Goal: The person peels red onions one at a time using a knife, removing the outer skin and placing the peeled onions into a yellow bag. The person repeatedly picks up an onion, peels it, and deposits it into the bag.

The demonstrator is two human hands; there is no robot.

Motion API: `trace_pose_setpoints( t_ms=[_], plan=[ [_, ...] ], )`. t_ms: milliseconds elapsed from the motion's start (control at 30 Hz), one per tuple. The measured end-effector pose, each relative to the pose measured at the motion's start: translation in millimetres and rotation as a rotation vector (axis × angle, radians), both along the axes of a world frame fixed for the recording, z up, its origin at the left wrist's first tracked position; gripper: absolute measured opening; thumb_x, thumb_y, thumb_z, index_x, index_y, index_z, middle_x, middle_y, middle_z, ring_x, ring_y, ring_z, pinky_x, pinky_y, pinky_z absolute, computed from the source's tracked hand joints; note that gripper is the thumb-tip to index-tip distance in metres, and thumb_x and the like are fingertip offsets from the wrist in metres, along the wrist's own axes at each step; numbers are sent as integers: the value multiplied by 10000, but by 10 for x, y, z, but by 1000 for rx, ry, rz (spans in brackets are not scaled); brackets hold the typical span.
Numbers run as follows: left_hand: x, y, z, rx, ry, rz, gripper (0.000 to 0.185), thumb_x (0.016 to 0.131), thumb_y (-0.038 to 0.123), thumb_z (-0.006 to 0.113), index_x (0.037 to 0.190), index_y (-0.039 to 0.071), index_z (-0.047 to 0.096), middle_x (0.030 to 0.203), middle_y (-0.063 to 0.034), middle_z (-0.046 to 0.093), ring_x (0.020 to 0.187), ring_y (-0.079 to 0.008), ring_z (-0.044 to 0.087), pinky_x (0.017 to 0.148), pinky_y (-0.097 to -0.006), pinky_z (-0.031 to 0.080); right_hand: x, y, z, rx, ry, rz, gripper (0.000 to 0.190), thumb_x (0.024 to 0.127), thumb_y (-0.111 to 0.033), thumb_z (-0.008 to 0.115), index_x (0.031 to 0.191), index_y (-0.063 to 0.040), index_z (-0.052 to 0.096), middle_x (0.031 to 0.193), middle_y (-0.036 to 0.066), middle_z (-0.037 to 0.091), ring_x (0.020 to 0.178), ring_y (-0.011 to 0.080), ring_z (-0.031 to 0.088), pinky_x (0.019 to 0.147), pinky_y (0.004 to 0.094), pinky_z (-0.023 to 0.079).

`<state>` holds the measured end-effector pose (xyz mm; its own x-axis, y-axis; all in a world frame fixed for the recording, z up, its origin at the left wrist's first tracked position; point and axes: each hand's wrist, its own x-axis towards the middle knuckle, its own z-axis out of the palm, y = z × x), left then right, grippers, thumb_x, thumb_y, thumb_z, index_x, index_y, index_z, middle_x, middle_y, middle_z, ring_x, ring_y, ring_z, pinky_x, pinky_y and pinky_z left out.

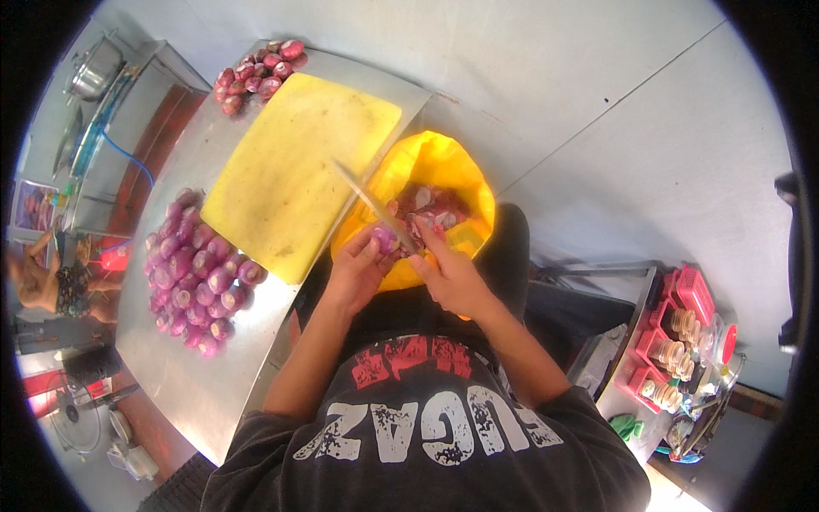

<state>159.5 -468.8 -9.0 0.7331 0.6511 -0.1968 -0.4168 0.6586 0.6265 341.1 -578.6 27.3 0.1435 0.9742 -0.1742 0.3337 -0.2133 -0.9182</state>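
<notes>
My left hand (359, 267) holds a purple-red onion (385, 240) between thumb and fingers. Gripped in my right hand (451, 272) is a knife (366, 195), its long blade slanting up and left past the onion. Both hands are over a yellow bag (481, 192) that gapes wide in front of me, with loose onion skins (435, 208) inside. Left of the bag, a yellow cutting board (301, 166) lies on a metal table (192, 397). A pile of peeled onions (198, 275) sits beside the board. At the table's far end rest several unpeeled red onions (256, 73).
The table's edge runs close along my left arm. A pale wall (608, 147) rises ahead and to the right. Pink baskets (652, 349) with stacked round items stand on a table at the right. A person (64, 281) is at the far left, near a metal pot (96, 69).
</notes>
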Motion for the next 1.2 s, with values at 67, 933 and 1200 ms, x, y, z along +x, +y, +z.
trace_pose_setpoints(
  t_ms=[67, 933, 1200],
  plan=[
    [-9, -28, -63, 4, 70, -5, 642, 1000, 292, 733, 1520, -6, 503, 1563, -77, 532, 1362, -237, 572, 1165, -416, 440, -44, -5, -89, 201, -131, 32, 796, 1062, -453, 579, 1660, -41, 253, 944, 321, 718, 910, 507, 717, 852, 522, 558],
    [-6, -27, -94, 8, 108, -24, 484, 1066, 165, 633, 1479, -61, 521, 1405, -143, 627, 1284, -250, 620, 1142, -417, 471, 15, 5, 34, 57, -273, 112, 694, 1066, -420, 581, 1659, -166, 325, 992, 314, 704, 908, 502, 702, 824, 521, 566],
    [6, -32, -2, 11, 78, -16, 480, 1073, 178, 621, 1478, -61, 528, 1414, -134, 628, 1293, -246, 616, 1130, -417, 475, 42, 3, 106, -73, 24, 14, 695, 1066, -364, 588, 1672, -187, 296, 1126, 333, 698, 1042, 476, 707, 904, 486, 566]
  ],
)
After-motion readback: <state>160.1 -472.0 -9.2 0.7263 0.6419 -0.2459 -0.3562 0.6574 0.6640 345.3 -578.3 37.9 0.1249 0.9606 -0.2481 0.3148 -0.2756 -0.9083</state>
